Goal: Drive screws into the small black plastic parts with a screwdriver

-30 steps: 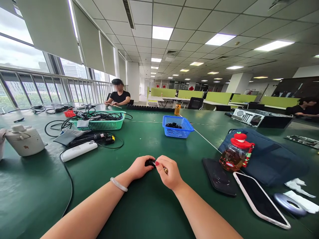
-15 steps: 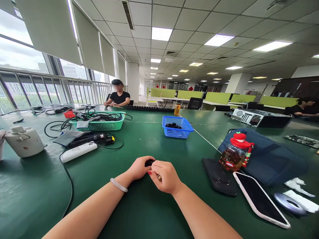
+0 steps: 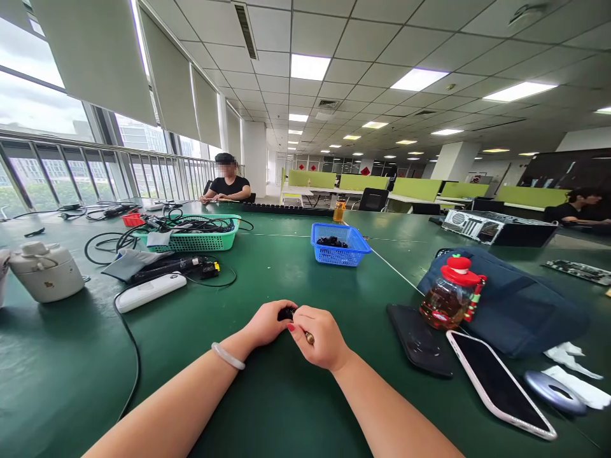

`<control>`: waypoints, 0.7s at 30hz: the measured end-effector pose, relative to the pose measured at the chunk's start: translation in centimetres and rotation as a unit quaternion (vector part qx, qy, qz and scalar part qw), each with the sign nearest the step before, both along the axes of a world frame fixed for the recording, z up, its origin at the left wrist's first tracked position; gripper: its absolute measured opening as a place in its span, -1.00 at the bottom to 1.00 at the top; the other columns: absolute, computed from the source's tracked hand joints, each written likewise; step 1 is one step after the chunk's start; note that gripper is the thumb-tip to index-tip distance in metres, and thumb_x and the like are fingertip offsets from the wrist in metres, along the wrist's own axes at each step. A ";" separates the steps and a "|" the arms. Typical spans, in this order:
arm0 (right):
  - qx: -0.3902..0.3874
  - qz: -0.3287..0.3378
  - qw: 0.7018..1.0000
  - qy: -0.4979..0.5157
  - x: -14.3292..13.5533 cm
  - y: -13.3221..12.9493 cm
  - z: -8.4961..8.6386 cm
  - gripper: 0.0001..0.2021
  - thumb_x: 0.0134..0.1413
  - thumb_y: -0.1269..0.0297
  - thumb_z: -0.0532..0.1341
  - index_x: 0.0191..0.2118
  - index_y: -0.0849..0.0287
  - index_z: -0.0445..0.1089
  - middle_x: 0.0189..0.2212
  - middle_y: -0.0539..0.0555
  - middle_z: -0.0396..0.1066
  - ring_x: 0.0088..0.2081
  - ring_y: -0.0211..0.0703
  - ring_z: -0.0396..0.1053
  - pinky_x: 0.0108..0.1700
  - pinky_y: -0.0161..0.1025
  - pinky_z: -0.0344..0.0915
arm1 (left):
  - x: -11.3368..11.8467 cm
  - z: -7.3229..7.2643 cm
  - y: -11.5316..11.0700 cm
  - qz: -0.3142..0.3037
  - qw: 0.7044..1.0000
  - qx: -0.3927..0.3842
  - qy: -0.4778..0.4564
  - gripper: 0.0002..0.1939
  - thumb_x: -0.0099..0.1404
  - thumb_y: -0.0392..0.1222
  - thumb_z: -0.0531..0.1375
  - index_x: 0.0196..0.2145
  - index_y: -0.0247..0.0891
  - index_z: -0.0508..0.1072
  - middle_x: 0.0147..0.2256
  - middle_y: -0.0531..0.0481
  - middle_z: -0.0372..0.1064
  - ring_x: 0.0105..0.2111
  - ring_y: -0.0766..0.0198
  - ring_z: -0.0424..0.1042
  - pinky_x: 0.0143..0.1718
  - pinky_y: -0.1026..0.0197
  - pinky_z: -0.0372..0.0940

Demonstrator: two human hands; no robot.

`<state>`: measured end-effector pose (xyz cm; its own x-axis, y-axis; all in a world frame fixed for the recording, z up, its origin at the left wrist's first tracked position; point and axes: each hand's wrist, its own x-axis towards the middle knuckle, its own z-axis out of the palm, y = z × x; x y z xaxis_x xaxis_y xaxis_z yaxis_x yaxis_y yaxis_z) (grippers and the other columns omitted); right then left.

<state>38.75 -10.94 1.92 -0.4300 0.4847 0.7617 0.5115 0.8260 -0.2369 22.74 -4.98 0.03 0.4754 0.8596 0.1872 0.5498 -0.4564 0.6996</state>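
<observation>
My left hand [image 3: 268, 322] rests on the green table, its fingers curled round a small black part [image 3: 287, 313] that is mostly hidden. Close against it, my right hand [image 3: 319, 337] is closed on a thin tool with a rounded brass-coloured end [image 3: 310, 338]; the tool's working end is covered by my fingers. Both hands meet at the black part. Beyond them stands a blue plastic basket [image 3: 340, 254] with several small black pieces [image 3: 331, 242] inside.
A green basket of cables [image 3: 200, 240], a white power strip [image 3: 151, 292] and a white pot [image 3: 46, 272] lie left. At right are a black pouch [image 3: 419, 340], a phone [image 3: 501, 385], a red-lidded jar [image 3: 451, 292] and a blue bag [image 3: 520, 305]. A person [image 3: 226, 184] sits across.
My right hand has shifted very slightly to the right, and the tool's brass-coloured end has turned and moved a little with it. My left hand has stayed in place.
</observation>
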 end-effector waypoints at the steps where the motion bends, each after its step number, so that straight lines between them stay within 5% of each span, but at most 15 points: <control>1: 0.003 -0.001 1.000 -0.007 0.0 0.0 0.0 -0.63 0.24 0.27 -0.03 -0.60 0.13 0.21 -0.57 0.03 0.27 -0.55 -0.26 0.16 -0.46 -0.30 0.12 | 0.0 -0.1 0.0 0.003 1.000 -0.001 0.001 -0.62 0.04 -0.30 0.17 -0.13 -0.24 0.48 -0.16 -0.03 0.51 -0.15 0.16 0.45 -0.06 0.19 0.29; 11: 0.048 0.004 0.991 -0.123 -1.4 0.1 -0.9 -0.64 0.21 0.29 0.03 -0.62 0.13 0.23 -0.61 0.01 0.26 -0.56 -0.25 0.16 -0.48 -0.28 0.07 | -0.1 -0.5 0.3 0.021 1.000 -0.002 0.015 -0.55 0.06 -0.27 0.16 -0.05 -0.21 0.47 -0.07 -0.03 0.48 -0.07 0.13 0.43 0.01 0.18 0.26; 21: -0.072 -0.030 0.995 0.063 0.3 0.8 -0.2 -0.58 0.30 0.17 -0.04 -0.57 0.15 0.26 -0.46 0.04 0.29 -0.50 -0.29 0.22 -0.43 -0.33 0.17 | -0.1 -0.1 0.1 -0.012 1.000 0.023 0.015 -0.69 0.14 -0.25 0.13 -0.14 -0.20 0.50 -0.16 0.02 0.52 -0.17 0.19 0.44 -0.06 0.21 0.29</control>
<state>39.05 -10.17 1.71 -0.3017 0.6151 0.7284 0.5177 0.7473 -0.4166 22.63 -4.93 -0.06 0.5009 0.8391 0.2121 0.5585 -0.5006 0.6614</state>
